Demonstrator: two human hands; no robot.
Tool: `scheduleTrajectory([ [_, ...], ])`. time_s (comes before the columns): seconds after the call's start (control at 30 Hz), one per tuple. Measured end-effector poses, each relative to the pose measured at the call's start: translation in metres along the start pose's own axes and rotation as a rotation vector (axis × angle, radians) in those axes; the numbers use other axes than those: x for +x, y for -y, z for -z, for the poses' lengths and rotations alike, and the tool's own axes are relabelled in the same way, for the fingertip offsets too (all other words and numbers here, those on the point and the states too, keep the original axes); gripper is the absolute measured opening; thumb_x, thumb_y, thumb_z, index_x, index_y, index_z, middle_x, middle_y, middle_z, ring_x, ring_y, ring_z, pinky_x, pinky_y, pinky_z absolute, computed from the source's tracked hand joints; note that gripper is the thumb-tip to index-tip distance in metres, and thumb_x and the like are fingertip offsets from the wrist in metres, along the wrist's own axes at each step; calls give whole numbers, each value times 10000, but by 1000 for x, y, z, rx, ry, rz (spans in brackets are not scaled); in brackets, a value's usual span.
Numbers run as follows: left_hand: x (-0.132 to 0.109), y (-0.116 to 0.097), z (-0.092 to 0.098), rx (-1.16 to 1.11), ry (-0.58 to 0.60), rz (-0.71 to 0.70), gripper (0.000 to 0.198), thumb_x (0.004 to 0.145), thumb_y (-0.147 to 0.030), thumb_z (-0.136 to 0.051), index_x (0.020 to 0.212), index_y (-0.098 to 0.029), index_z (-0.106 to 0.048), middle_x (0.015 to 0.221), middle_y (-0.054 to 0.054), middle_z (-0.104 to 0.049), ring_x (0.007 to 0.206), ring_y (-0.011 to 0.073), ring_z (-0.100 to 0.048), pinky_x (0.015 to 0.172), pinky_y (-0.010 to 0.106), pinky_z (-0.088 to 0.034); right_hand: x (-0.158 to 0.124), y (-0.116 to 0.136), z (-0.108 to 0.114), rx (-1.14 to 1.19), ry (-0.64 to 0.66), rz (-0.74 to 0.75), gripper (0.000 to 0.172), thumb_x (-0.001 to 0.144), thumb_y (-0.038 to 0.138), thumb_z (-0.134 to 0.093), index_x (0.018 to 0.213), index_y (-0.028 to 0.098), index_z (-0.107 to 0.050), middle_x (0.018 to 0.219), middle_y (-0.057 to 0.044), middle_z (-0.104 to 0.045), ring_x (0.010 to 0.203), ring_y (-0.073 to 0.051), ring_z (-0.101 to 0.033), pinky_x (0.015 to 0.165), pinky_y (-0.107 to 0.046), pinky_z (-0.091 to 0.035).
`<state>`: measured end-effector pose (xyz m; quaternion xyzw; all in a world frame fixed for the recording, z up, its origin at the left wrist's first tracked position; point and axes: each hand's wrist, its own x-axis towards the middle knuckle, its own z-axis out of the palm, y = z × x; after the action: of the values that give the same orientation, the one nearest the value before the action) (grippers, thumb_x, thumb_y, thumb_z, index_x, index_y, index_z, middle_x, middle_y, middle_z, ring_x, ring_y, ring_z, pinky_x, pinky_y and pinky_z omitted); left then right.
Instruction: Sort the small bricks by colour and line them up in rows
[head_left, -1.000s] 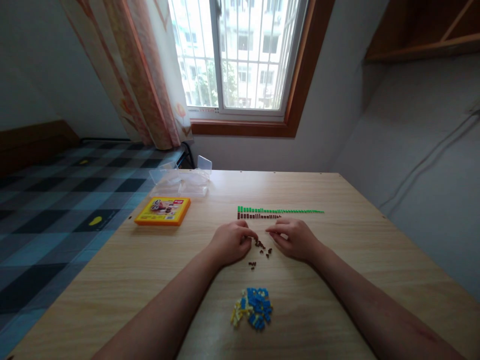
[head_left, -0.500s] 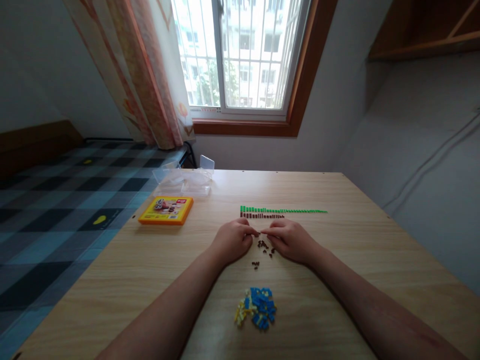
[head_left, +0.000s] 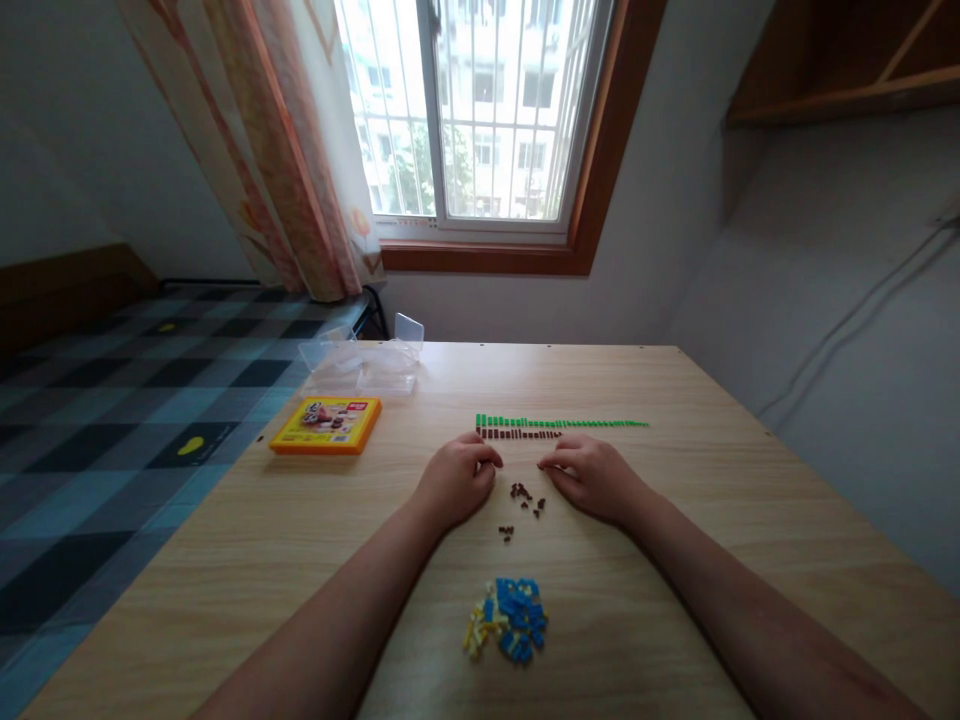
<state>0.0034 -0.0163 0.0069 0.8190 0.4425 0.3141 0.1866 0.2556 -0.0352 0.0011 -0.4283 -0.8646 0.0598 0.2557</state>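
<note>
Brown loose pieces (head_left: 525,495) lie on the table (head_left: 712,500) between your left hand (head_left: 456,482) and right hand (head_left: 590,477), handy to both, just short of the brown row (head_left: 517,434); both hands curl inward, but whether either pinches a piece cannot be told.

At mid-frame, the left hand (head_left: 456,480) and right hand (head_left: 589,473) rest curled on the bench (head_left: 712,500), apart, flanking scattered loose brown bricks (head_left: 525,495). Just above them lie a brown brick row (head_left: 517,434) and a green brick row (head_left: 559,423). A blue-and-yellow brick pile (head_left: 508,630) sits lower centre.
</note>
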Motion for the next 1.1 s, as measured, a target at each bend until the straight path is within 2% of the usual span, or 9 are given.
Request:
scheduleTrajectory([
  [0.17, 0, 0, 1, -28, 5, 3, 245, 758, -38, -559, 762, -188, -752, 824, 27, -653, 718, 142, -598, 714, 274, -477, -11, -28, 15, -71, -14, -205, 195, 901, 207, -597, 894, 243, -788, 903, -29, -745, 808, -185, -670, 743, -290, -471],
  [0.37, 1, 2, 0, -24, 2, 7, 244, 754, -35, -559, 762, -191, -746, 816, 24, -650, 727, 142, -599, 705, 265, -472, -6, -42, 6, -116, -70, -360, 232, 921, 243, -571, 973, 255, -796, 969, -27, -766, 863, -206, -689, 769, -298, -487],
  [0.73, 1, 1, 1, 12, 29, 12, 245, 766, -63, -551, 784, -199, -755, 843, 36, -664, 738, 154, -608, 717, 284, -478, -1, -40, 0, -122, -106, -407, 241, 940, 292, -561, 979, 270, -798, 963, -24, -769, 873, -195, -691, 755, -285, -493],
  [1.1, 1, -1, 2, 27, 51, 31, 245, 773, -72, -552, 791, -201, -759, 865, 42, -676, 759, 161, -617, 757, 300, -492, -2, -40, 0, -91, -127, -388, 243, 929, 281, -561, 984, 260, -796, 968, -28, -769, 861, -193, -688, 747, -282, -492],
])
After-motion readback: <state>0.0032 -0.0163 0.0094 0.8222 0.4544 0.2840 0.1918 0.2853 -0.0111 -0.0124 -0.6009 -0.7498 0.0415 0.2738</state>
